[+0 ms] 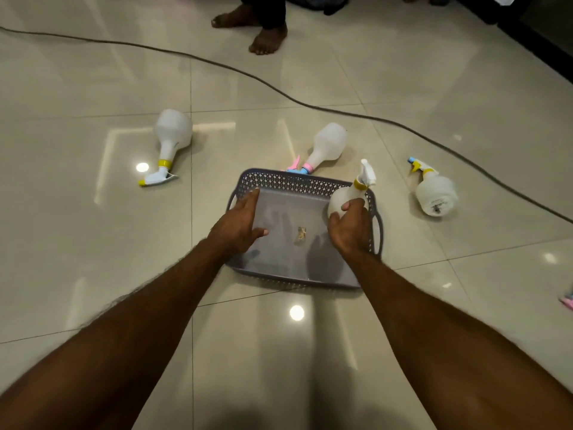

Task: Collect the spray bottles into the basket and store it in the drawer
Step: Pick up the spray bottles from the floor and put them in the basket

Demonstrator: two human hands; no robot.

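right hand [348, 226]: my fingers are wrapped round the body of a white spray bottle with a yellow collar [352, 193], nozzle pointing up and away from me, bottle over the basket's right side
left hand [240, 223]: mostly open, fingers extended, thumb out; it sits at the basket's left wall, can't tell if it actually grips the rim
basket [288, 181]: grey plastic, perforated walls, on the floor right in front of me; small brownish scrap [301, 235] on its bottom, no bottle lying in it
pink/blue-nozzle bottle [325, 145]: lying on its side just behind the basket's far wall, nozzle toward the basket
yellow-tip bottle [170, 138]: lying down, well left of the basket
blue/yellow-nozzle bottle [434, 190]: lying down, right of the basket, base toward me
floor [93, 243]: glossy beige tiles, carries everything
cable [279, 88]: dark, runs across the floor beyond the bottles
far edge: another person's bare feet [263, 32]
right edge: a pink item [567, 301], cut off, can't identify
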